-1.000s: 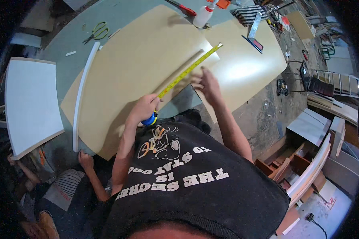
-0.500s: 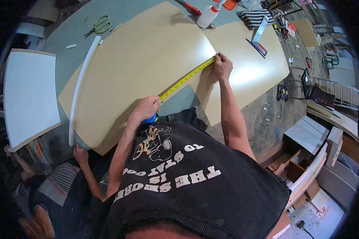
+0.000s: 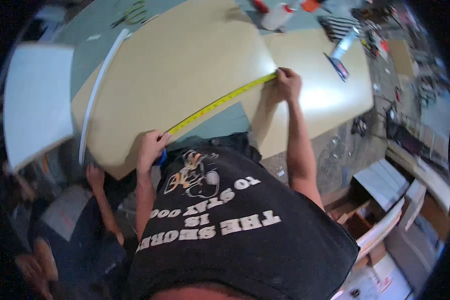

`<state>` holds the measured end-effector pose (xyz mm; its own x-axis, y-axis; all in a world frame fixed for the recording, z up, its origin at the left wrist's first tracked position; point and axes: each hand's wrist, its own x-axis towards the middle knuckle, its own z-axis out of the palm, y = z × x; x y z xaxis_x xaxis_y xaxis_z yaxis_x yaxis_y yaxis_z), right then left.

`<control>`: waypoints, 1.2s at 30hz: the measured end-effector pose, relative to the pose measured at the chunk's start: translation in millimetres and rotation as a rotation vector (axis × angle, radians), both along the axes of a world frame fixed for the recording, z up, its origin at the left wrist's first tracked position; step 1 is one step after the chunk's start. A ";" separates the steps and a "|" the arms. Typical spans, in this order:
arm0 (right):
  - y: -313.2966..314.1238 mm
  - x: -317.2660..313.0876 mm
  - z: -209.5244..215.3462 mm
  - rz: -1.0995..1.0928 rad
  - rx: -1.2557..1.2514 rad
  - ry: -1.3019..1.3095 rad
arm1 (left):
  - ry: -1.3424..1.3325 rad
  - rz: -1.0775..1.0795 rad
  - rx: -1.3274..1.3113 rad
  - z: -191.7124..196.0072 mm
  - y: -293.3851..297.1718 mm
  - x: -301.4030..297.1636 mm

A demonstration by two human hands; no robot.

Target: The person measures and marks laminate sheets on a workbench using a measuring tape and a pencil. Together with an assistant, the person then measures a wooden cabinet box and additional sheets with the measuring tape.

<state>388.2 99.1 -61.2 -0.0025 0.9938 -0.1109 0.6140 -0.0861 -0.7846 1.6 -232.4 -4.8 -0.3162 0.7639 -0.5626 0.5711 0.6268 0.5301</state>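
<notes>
A yellow tape measure [image 3: 220, 102] is stretched along the near edge of a large beige board [image 3: 170, 75] with a curved outline. My right hand [image 3: 290, 84] pinches the tape's far end at the board's right corner. Closed around the tape's other end is my left hand [image 3: 151, 149], close to my body; a bit of the blue case shows below it. Another beige board [image 3: 317, 97] lies to the right, beneath my right hand. A long white strip [image 3: 102, 82] rests across the left part of the large board. The picture is somewhat blurred.
A co-worker's hand [image 3: 96, 178] is near the strip's lower end. A white panel [image 3: 39, 102] stands at the left. Scissors [image 3: 132, 14], a white bottle [image 3: 276, 18] and a metal-handled tool [image 3: 341, 60] lie farther off. Wooden boxes and offcuts [image 3: 377, 220] crowd the lower right.
My left hand has moved left and toward me, and more yellow tape is drawn out. My right hand still holds the tape's end at the corner. The view has shifted slightly.
</notes>
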 end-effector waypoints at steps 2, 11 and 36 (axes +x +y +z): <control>20.4 22.6 -18.6 0.118 -0.079 -0.045 | 0.055 -0.008 0.131 -1.7 -0.8 1.2; 157.6 143.5 -21.6 0.047 -0.147 0.144 | 0.182 0.090 -0.011 -4.9 5.3 9.8; 80.2 15.0 92.9 -0.130 0.056 0.941 | 0.049 0.126 -0.181 -29.7 3.8 -11.4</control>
